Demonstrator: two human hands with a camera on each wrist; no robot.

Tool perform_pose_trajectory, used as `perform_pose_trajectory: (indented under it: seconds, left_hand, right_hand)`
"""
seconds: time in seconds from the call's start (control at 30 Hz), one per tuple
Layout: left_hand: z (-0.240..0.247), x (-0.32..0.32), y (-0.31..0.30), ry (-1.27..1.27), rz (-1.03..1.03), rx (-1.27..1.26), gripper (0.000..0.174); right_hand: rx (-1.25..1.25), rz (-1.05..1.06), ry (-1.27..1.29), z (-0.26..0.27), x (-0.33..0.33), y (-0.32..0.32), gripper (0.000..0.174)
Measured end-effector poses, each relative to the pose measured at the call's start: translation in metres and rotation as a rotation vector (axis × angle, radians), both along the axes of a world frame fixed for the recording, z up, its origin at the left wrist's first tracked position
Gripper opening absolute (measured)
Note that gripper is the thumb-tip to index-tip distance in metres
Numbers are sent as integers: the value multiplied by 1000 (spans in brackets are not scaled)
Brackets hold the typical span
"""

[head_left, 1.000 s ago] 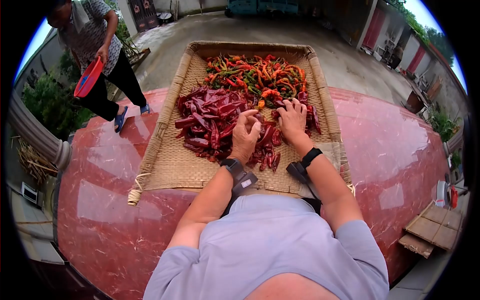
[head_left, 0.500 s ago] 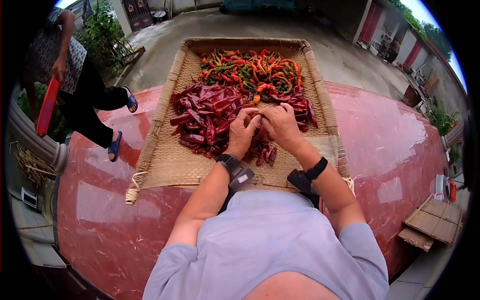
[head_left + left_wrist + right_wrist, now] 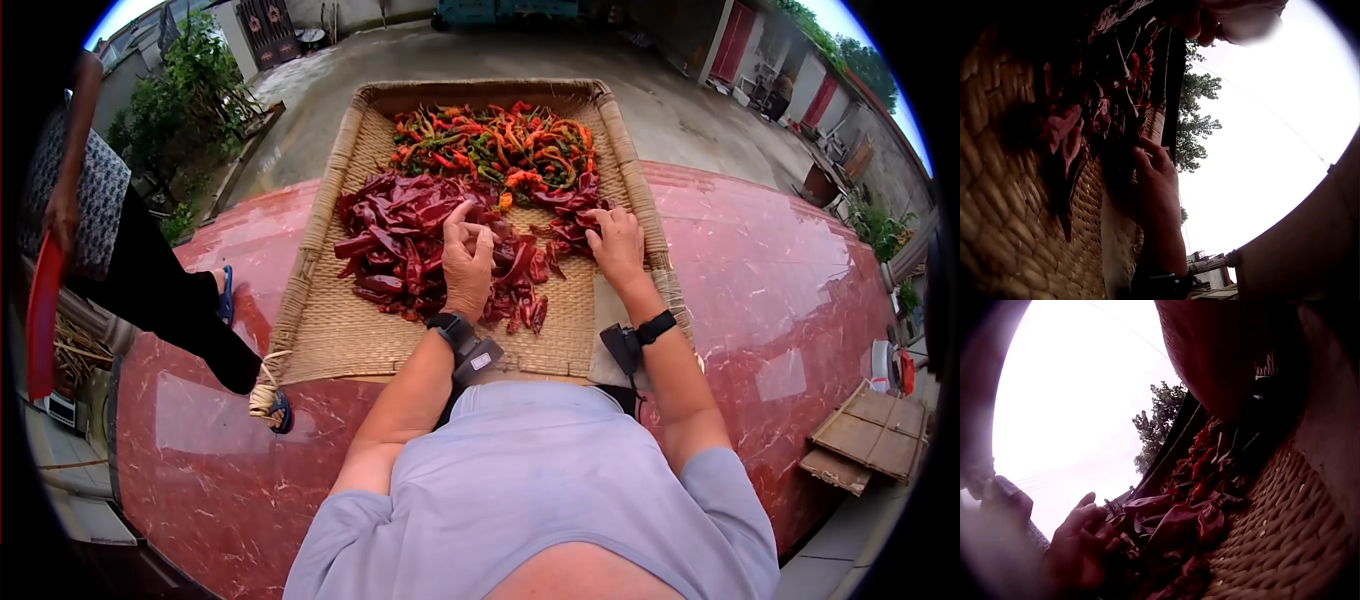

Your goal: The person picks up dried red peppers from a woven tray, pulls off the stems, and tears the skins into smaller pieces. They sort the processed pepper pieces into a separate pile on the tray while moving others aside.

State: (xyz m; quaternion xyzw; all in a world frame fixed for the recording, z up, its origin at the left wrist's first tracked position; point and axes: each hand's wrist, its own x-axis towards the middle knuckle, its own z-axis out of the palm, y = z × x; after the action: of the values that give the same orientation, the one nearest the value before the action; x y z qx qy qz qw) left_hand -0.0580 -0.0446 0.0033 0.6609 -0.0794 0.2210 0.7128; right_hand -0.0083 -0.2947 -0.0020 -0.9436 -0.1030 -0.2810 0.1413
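Large dark red dried peppers (image 3: 400, 235) lie heaped in a woven tray (image 3: 320, 345), with a smaller dark red group (image 3: 575, 212) at the right. Over the right edge of the main heap is the left hand (image 3: 468, 265), its fingers bent loosely and no pepper visible in them. The right wrist view also shows this left hand (image 3: 1082, 547) beside the peppers (image 3: 1175, 528). The right hand (image 3: 622, 250) touches the smaller group with relaxed fingers, thumb apart. In the left wrist view the right hand (image 3: 1161, 194) is at the peppers' edge, its fingertips partly in shadow.
Thin red, orange and green peppers (image 3: 500, 145) fill the tray's far part. A pale flat piece (image 3: 607, 330) lies at its near right. Another person (image 3: 150, 270) stands at the left with a red container (image 3: 45, 320). Flat boards (image 3: 870, 435) lie at the right.
The two hands, together at the fingertips half a second ago, have parted; the right hand has moved right to the smaller pepper group. The other person has come nearer along the left side.
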Motion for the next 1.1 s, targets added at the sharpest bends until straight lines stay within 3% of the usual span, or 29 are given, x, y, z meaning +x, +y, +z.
perform_pose_trajectory:
  seconds: [0.2,0.3,0.4,0.5,0.53,0.73,0.83,0.93,1.1]
  left_hand:
    - [-4,-1,-1,36,-73,54,32]
    - [-3,0,-2,46,-126,94,27]
    - [-7,-1,-3,22,-174,137,25]
    - [-4,-3,-4,46,-241,167,24]
    - [-5,-2,-5,35,-250,146,27]
    - [-4,-1,-5,133,-307,131,61]
    - [0,-2,-6,204,-344,-3,77]
    - [10,-7,-5,309,-406,129,74]
    - [0,-2,-6,295,-461,-108,63]
  right_hand:
    - [39,19,-29,3,-3,-2,13]
    - [270,61,27,4,-4,0,12]
    - [683,171,127,10,-4,4,11]
    - [846,256,198,20,-13,12,14]
    - [920,363,231,18,-11,12,15]
    - [1476,406,680,27,-32,24,13]
    - [1449,456,718,13,-34,28,13]
    - [1502,511,762,6,-42,42,12]
    - [1383,657,726,2,-43,51,13]
